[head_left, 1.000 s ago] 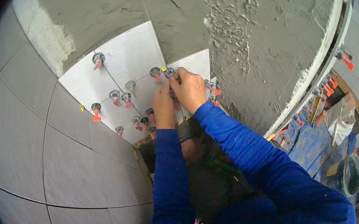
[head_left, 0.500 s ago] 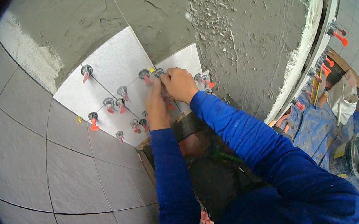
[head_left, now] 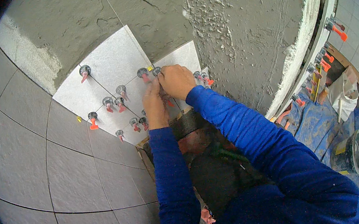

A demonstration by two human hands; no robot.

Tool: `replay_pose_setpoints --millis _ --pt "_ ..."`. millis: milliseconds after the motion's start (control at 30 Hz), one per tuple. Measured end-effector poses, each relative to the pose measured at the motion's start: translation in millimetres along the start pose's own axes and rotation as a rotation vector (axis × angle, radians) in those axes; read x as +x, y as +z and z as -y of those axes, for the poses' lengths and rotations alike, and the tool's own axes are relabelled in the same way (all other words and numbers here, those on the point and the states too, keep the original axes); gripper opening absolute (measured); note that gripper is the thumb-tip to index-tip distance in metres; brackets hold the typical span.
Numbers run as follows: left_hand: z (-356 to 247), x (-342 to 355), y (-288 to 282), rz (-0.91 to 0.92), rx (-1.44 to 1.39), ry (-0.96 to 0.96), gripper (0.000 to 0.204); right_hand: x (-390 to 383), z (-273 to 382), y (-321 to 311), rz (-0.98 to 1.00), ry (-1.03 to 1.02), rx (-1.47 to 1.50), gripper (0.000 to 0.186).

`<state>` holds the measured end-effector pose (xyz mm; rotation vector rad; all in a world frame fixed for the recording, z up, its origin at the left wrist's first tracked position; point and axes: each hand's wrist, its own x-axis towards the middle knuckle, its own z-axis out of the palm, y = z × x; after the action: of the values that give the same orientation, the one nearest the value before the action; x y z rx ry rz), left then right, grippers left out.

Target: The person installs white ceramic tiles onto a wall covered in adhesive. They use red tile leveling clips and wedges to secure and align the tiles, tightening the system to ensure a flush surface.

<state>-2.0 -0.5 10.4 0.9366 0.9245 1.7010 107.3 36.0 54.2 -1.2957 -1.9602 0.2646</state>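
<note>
White wall tiles (head_left: 119, 52) carry several round dark tile levelers with red handles, set along the joints. One tile leveler (head_left: 156, 71), by a small yellow spacer (head_left: 150, 68), is at the fingertips of my right hand (head_left: 178, 81), whose fingers are curled closed around its side. Just below, my left hand (head_left: 155, 104) has its fingers drawn together, their tips close to my right thumb; whatever they hold is hidden. Another tile leveler (head_left: 143, 74) stands just left of these fingertips. Both forearms are in blue sleeves.
Grey wet mortar (head_left: 244, 22) covers the wall above and to the right. Larger grey tiles (head_left: 74, 171) fill the left. At right are a metal-edged frame holding more red-handled levelers, a blue sheet (head_left: 315, 123), a white bag (head_left: 344, 95) and a bucket (head_left: 346, 155).
Both hands stay at the same leveler, with small finger movements. The whole view has shifted slightly.
</note>
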Motion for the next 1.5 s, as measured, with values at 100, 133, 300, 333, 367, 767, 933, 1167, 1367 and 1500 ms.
replay_pose_setpoints --millis 100,133,300,333,367,767,933,1167,1367,1500 --pt "-3.0 -0.7 0.0 -0.001 -0.016 -0.030 0.029 -5.6 -0.1 -3.3 0.020 -0.023 0.002 0.029" --pt "-4.1 -1.0 -0.1 0.013 -0.032 -0.031 0.029 -7.2 -0.2 -5.3 0.015 -0.024 0.043 0.029" --pt "-8.5 -2.5 0.5 0.042 -0.089 -0.098 0.030 -17.8 -1.0 -12.6 -0.035 -0.045 0.059 0.029" --pt "-8.5 -2.5 1.4 0.025 -0.094 -0.107 0.030 -19.3 -0.4 -12.5 -0.054 -0.059 0.051 0.029" --pt "-8.0 -2.0 2.7 0.010 -0.098 -0.117 0.030 -20.4 -0.1 -12.1 -0.073 -0.068 0.036 0.028" --pt "7.5 20.1 18.8 -0.214 -0.015 0.068 0.028 -11.9 -10.4 -6.4 -0.008 -0.104 0.076 0.027" --pt "1.9 18.5 17.4 -0.155 -0.135 -0.102 0.025 -2.1 -22.7 5.0 0.154 0.021 0.563 0.030" --pt "-1.5 16.6 7.6 -0.083 -0.197 -0.204 0.023 -2.6 -29.2 12.6 0.567 0.674 1.614 0.023" --pt "3.7 15.8 3.5 -0.097 0.214 0.091 0.025 -6.8 -21.0 7.1 0.519 0.698 1.568 0.021" --pt "3.7 12.4 6.2 -0.133 0.089 -0.017 0.026 -2.4 -20.9 6.0 0.587 0.739 1.739 0.025"
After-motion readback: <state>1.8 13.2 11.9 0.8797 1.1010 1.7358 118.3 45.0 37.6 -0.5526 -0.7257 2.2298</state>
